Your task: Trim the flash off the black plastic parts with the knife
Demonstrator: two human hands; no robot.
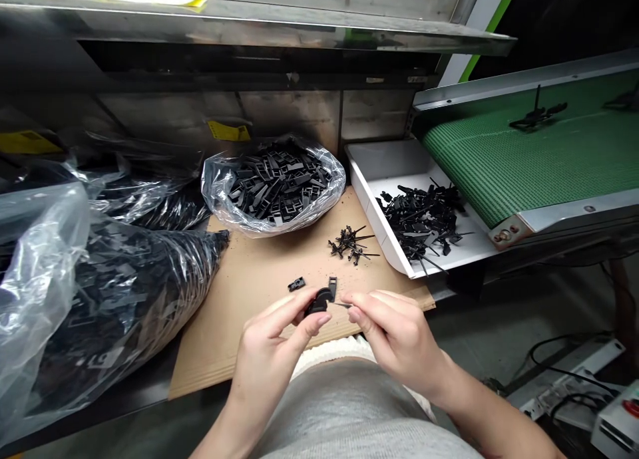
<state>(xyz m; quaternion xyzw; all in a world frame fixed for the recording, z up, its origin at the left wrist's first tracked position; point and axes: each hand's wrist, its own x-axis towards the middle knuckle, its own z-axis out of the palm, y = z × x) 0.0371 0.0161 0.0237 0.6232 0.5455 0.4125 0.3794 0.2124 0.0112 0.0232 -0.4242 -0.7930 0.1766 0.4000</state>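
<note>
Worktop [249,293]: brown cardboard surface
Beside: green conveyor [524,159], white tray [384,163]
Yellow label [228,132]: unreadable
Left hand [269,349]: pinches black part [318,304]
Right hand [399,336]: pinches thin stem [342,305]

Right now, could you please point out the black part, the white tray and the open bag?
black part [319,304]: head view, its rounded middle.
white tray [387,161]: head view, bare back wall.
open bag [215,186]: head view, clear left rim.

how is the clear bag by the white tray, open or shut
Open: the clear bag has its mouth spread wide, black plastic parts exposed.
</note>
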